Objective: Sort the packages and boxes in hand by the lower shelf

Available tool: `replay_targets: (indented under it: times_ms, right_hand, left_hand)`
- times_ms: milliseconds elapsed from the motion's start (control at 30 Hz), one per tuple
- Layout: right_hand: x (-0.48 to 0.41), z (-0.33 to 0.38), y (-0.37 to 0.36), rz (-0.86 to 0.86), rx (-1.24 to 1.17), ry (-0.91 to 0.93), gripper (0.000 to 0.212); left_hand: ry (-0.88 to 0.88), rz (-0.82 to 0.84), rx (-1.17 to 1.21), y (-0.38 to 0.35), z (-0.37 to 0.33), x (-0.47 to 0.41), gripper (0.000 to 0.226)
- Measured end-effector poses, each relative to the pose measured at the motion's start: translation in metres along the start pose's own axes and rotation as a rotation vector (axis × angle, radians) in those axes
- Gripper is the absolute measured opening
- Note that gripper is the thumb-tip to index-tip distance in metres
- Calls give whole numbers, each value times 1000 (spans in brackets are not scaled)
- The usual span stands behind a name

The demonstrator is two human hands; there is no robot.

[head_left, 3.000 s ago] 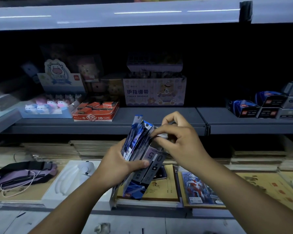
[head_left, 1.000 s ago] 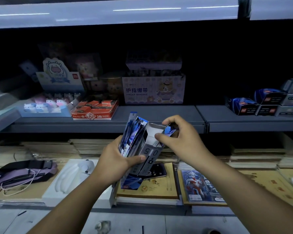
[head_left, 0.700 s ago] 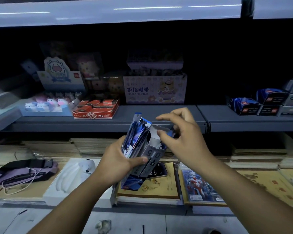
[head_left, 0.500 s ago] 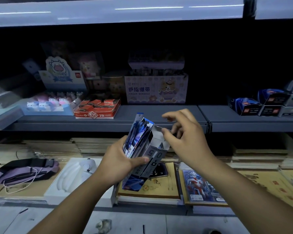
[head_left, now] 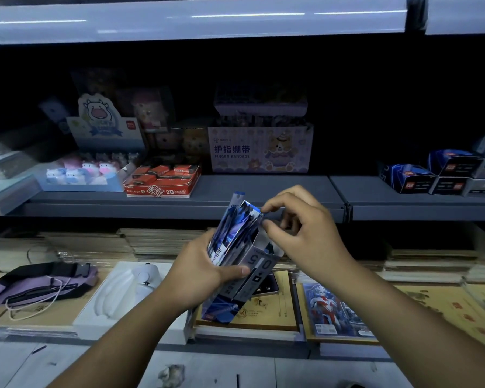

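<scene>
The left hand [head_left: 199, 271] grips an open grey-and-blue cardboard box [head_left: 248, 268] above the yellow notebooks [head_left: 266, 312], packets already standing inside. The right hand [head_left: 305, 233] pinches one blue glossy packet [head_left: 251, 210] at the box's mouth, not fully seated. Behind, a grey metal shelf [head_left: 263, 189] carries a red eraser carton [head_left: 163, 182].

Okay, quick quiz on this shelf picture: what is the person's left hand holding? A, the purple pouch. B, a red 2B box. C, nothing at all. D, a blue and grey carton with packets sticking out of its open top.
D: the left hand grips the blue and grey carton round its middle, with blue packets rising from its open top, where the right hand pinches a flap.
</scene>
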State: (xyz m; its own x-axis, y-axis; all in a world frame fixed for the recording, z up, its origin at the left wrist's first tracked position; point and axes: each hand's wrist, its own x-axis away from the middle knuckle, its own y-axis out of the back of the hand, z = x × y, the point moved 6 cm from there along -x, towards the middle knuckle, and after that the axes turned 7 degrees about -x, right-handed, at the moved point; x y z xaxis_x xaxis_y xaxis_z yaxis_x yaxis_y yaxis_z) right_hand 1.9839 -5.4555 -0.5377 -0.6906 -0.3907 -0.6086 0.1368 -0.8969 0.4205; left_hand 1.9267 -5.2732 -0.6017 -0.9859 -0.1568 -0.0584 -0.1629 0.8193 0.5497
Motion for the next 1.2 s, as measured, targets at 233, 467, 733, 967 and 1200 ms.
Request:
replay_targets:
  times_ms: [233, 467, 733, 967, 1200]
  right_hand:
    - [1, -2, -5, 49, -12, -16, 16]
    - [-3, 4, 17, -181, -123, -36, 30]
    - [1, 1, 22, -345, -310, -130, 27]
    - [2, -4, 9, -284, -561, -317, 16]
    - [8, -12, -11, -314, -675, -527, 41]
  left_hand:
    - [16, -5, 37, 2, -1, 1, 52]
    - [21, 32, 46, -1, -2, 1, 50]
    - [31, 34, 32, -1, -1, -3, 53]
    - [28, -65, -1, 5, 3, -5, 53]
    - [-32, -123, -124, 2, -2, -3, 50]
